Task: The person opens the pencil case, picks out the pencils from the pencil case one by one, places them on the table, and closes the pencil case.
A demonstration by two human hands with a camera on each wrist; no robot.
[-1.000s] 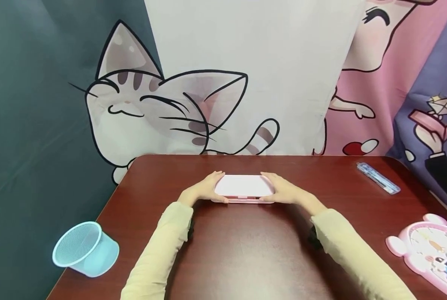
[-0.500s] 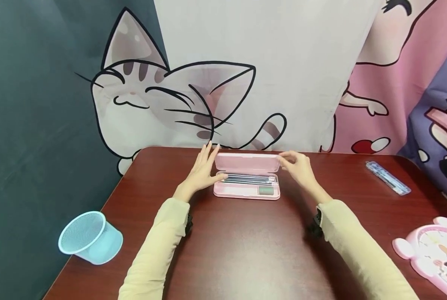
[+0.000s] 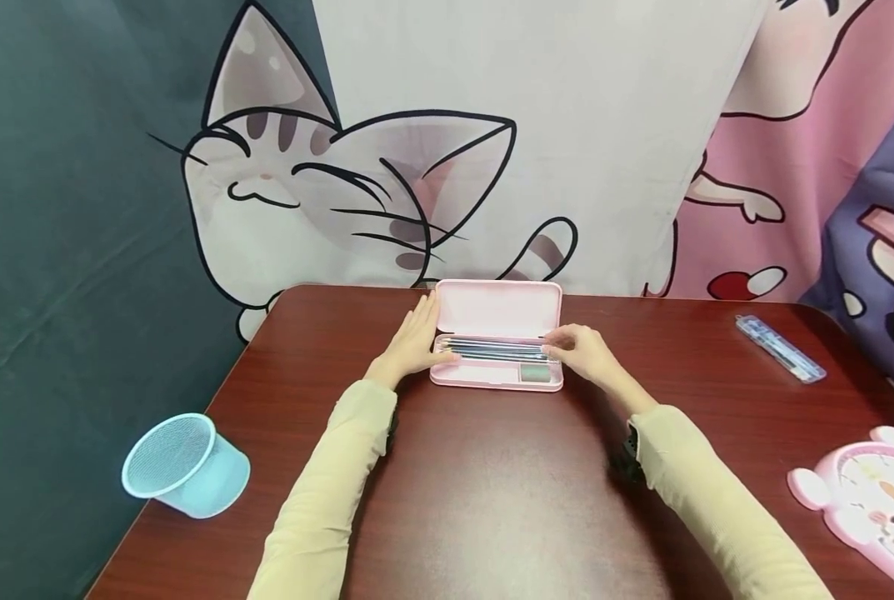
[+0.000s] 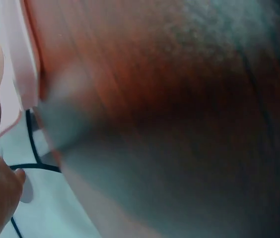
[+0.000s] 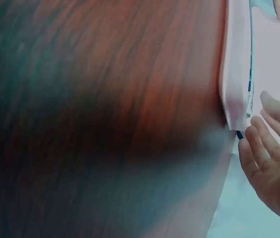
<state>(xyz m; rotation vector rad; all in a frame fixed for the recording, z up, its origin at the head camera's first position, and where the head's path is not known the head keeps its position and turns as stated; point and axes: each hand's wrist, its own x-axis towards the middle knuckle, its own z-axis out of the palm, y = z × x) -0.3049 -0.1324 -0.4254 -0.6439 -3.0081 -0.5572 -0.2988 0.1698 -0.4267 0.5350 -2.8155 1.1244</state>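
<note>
A pink pencil case lies on the table with its lid raised at the back. Several pencils lie side by side in its rear section, and a grey-green block fills the front right corner. My left hand stands at the case's left end, fingers straight beside the lid and thumb over the tray's left part. At the right end is my right hand, its fingertips right at the pencils' ends. In the right wrist view, thumb and fingers of the right hand are apart at the case's end.
A light-blue mesh pen holder stands at the table's left edge. Toward the right back lies a slim blue clear-plastic pack. The pink animal-shaped clock is at the right front. A printed cloth hangs behind the table.
The case was closed with both hands at its ends; its lid has swung up and back, exposing the pencils. My right hand has left the lid and come down to the pencils' ends.
</note>
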